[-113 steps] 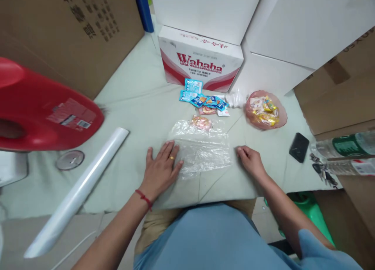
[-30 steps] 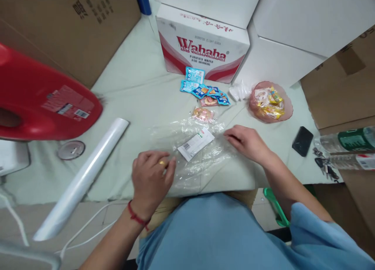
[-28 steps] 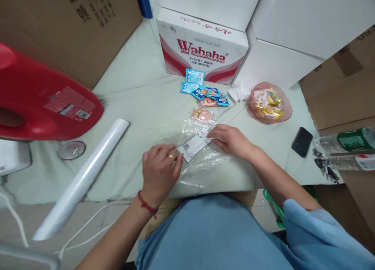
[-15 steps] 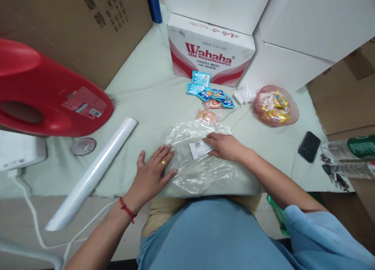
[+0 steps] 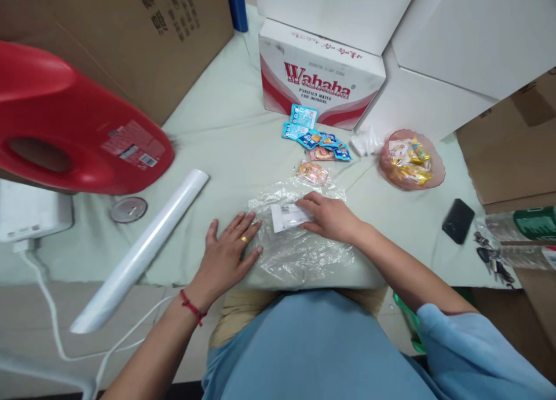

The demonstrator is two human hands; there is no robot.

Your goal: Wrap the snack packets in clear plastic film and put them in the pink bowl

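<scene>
A clear plastic bag is spread, crinkled, across the cloth-covered table in front of me. My left hand lies flat at the bag's left edge, fingers spread, a ring on one finger. My right hand is over the middle of the bag, its fingers closed on a small white packet with a printed label. The packet's right end is hidden under those fingers. Just beyond the bag sits a pink-wrapped snack, with several blue snack packets behind it.
A white roll lies slantwise at left, near a round lid and a red jug. Behind stands a Wahaba-style water carton. At right are a pink bowl of snacks, a black phone-like object, keys and bottles.
My right hand has shifted slightly left with the white packet, which has turned closer to level and shows more of itself. My left hand stays on the bag's edge. The view has shifted a little.
</scene>
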